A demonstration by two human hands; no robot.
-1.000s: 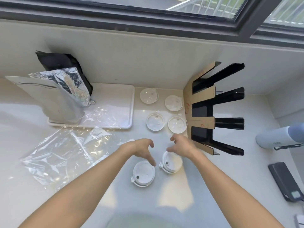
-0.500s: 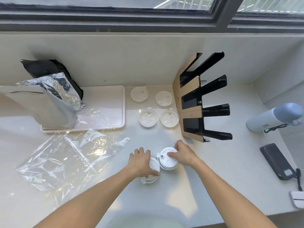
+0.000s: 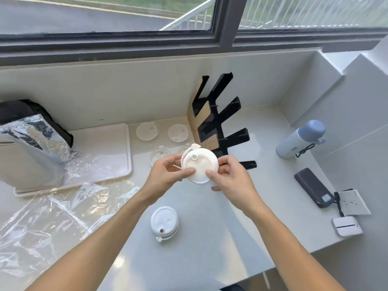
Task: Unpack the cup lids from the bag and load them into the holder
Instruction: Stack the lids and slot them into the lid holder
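Fingers: the left hand point(image 3: 168, 175) pinches the left rim of a stack of white lids point(image 3: 199, 165), thumb on its near face and the other fingers curled behind; the right hand point(image 3: 228, 179) grips the right rim the same way, thumb tip on the near face.
Hands: both held above the surface point(image 3: 210, 238), just in front of the holder point(image 3: 218, 124), forearms reaching in from the near edge and converging on the stack.
Stack: lifted off the surface, tilted so its flat face turns toward the camera; its axis runs away toward the holder, and the tab with the small plug points up and away.
Second stack point(image 3: 164, 222): well nearer than the holder, upright on the surface between the forearms, sip hole toward the near edge.
Clear lids point(image 3: 147, 131): four lie flat just left of the holder, the nearer two partly hidden by the hands.
Holder: black with cardboard, standing upright, its slots open to the right.
Bag point(image 3: 52, 213): clear film lying flat, far left of the holder.
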